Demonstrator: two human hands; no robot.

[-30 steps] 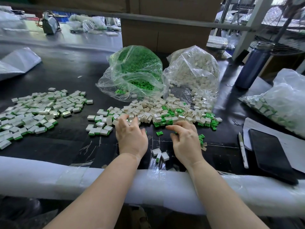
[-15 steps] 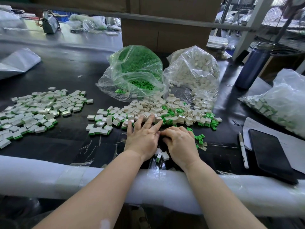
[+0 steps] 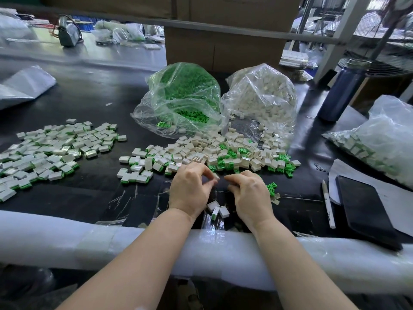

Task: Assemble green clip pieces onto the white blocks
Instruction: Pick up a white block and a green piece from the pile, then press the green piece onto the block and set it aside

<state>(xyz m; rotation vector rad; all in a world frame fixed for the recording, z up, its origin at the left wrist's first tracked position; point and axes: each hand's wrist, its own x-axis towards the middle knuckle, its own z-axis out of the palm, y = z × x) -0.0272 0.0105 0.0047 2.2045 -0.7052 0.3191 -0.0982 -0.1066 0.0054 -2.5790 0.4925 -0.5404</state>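
**Hands meet at the heap's near edge**

At frame centre, the left hand [image 3: 190, 189] pinches a small white plastic block [image 3: 216, 176]; the right hand [image 3: 250, 193] curls beside it, its hold hidden. The mixed pile of white blocks and green clips [image 3: 225, 153] borders bare black tabletop [image 3: 93, 198]. The white foam-wrapped table edge [image 3: 67, 238] crosses below.

Factory assembly bench. Evidence: black work table [image 3: 93, 198] with foam-padded front edge [image 3: 67, 238]; ahead of the fingers, bulk plastic bags of green clips [image 3: 181, 97] and white blocks [image 3: 261, 97]; cardboard cartons [image 3: 223, 50] behind them; sorted piles of finished parts [image 3: 51, 151] left of the fingers.
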